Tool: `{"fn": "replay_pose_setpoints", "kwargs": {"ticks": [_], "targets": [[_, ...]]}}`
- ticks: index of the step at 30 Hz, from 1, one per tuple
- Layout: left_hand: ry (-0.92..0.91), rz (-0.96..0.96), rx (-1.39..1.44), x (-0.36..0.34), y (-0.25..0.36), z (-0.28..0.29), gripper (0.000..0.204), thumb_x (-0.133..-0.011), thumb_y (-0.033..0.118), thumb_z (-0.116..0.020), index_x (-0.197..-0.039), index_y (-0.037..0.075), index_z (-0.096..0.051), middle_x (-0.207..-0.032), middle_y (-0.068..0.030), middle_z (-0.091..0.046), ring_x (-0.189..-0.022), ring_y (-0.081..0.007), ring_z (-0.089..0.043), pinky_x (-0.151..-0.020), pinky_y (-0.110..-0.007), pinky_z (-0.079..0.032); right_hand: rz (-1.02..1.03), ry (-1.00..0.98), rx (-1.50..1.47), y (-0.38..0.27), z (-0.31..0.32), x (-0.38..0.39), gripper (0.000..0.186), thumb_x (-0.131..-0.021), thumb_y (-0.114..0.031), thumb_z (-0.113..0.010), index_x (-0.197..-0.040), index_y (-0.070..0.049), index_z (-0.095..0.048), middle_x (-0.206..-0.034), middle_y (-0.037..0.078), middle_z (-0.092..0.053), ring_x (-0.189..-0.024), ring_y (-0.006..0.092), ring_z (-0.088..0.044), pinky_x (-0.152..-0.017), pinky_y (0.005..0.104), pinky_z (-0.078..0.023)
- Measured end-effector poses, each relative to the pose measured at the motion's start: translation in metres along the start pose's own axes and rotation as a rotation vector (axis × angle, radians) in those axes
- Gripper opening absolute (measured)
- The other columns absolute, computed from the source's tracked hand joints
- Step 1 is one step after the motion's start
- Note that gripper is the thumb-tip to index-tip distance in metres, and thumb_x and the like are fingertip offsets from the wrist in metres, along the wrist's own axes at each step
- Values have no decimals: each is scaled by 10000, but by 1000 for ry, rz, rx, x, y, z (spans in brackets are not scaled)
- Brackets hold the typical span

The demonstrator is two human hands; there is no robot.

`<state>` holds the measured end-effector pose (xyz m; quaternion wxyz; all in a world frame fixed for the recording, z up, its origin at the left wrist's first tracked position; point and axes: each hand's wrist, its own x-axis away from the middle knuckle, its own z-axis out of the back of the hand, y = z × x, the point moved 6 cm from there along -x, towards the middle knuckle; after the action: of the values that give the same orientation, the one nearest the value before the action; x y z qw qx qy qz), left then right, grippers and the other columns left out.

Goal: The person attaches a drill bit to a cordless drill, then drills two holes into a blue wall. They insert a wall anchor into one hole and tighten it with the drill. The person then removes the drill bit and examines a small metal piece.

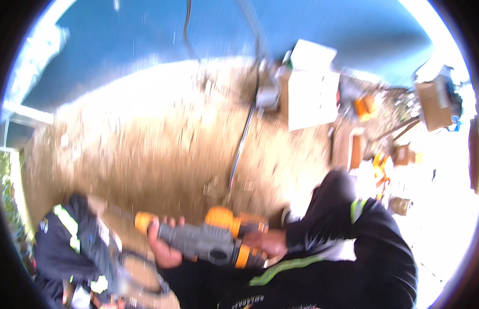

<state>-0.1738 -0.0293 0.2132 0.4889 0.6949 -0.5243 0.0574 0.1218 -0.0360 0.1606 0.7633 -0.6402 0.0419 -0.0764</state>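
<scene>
Nearest, the person's 2 hands carry a grey and yellow power drill (198,239), which lies almost level across the front of the body with its nose to the left. The left hand (165,251) is wrapped around the front of the drill from below, just behind the yellow nose. The right hand (268,243) is clasped at the rear grip; whether a finger sits on the trigger is hidden. A dark sleeve (316,234) reaches that hand.

A thin bit (118,208) seems to run out from the nose, though blur hides its tip. It points toward a co-worker (57,242) in dark clothing with reflective bands at the left. If the drill swung or the trigger were squeezed by accident, the bit could catch that clothing. A slack left-hand hold could let the heavy front dip.

Farther out, a dark cable (242,147) crosses the dirt ground (147,139); a foot could snag on it.

Beyond, a white box (314,98) stands beside a small pale container (268,98); the contents of these 2 cannot be made out. To the right, a brown carton (434,105) sits against blue and dark items, its inside unseen. A blue sheet (147,41) spans the far side.
</scene>
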Motion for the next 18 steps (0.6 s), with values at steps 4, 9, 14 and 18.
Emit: {"fn": "replay_pose_setpoints", "kwargs": {"ticks": [4, 9, 14, 18], "targets": [[4, -32, 0, -12, 3, -30, 246, -1004, 353, -681, -1054, 137, -575, -918, -37, -632, -829, -222, -654, -899, -546, -574, 166, 140, -56, -9, 16, -10, 624, -945, -368, -736, -1405, 18, -563, -1334, 221, -631, -1271, 428, -605, -1105, 493, -470], [-128, 135, -62, -24, -8, -49, 501, -1035, 521, -577, -997, 29, -660, -945, -156, -718, -940, -367, -710, -981, -564, -568, 121, 242, 34, -17, 50, -16, 577, -964, -323, -713, -1414, 5, -560, -1379, 218, -616, -1302, 416, -596, -1122, 482, -463], [-280, 44, -40, -44, -9, -59, 453, -1000, 497, -651, -1049, 47, -653, -960, -131, -718, -933, -351, -720, -899, -551, -587, 167, 319, 73, -42, 54, -21, 532, -983, -278, -691, -1422, -8, -557, -1425, 215, -600, -1332, 405, -587, -1138, 471, -455], [-217, 90, -4, -48, -22, -50, 505, -976, 559, -651, -975, 54, -649, -916, -138, -715, -922, -339, -711, -895, -511, -583, 100, 372, -105, -47, 51, -19, 529, -835, -186, -762, -1314, -13, -618, -1161, 199, -746, -1115, 344, -727, -963, 441, -562]]}}
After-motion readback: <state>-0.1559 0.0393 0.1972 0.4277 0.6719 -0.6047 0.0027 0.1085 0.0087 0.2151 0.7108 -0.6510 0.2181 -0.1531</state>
